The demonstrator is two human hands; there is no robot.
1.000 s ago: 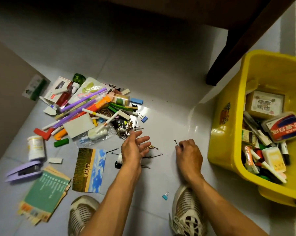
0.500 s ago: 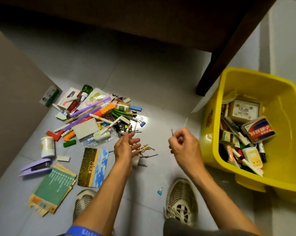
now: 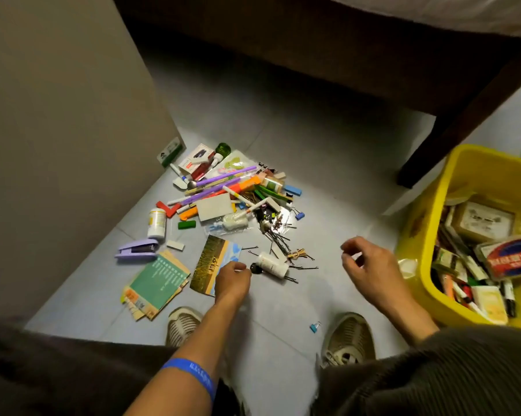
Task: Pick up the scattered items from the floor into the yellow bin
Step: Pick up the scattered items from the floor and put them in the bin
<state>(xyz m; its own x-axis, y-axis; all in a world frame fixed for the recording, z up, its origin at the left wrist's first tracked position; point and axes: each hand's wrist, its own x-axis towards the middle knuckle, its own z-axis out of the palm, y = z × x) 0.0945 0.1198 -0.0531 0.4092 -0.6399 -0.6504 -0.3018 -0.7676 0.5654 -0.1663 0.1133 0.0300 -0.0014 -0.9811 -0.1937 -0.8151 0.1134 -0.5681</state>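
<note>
On the far left I see the purple stapler (image 3: 137, 250) and the green booklet (image 3: 157, 280) flat on the floor (image 3: 328, 175), with the main heap of pens and boxes (image 3: 223, 193) farther out. My left hand (image 3: 232, 280) sits low on the near edge of the landscape card (image 3: 214, 265), fingers curled; whether it pinches anything I cannot tell. Just right of it lies the white bottle (image 3: 272, 264), black cap toward that hand, its long axis running left to right, so the left hand is the nearer one. Thin hairpins (image 3: 278, 238) lie scattered around it, hard to count. My right hand (image 3: 364, 265) hovers between bottle and yellow bin (image 3: 418, 235), fingers curled; a pin may be pinched there, too small to confirm. The bin is cut off at right.
</note>
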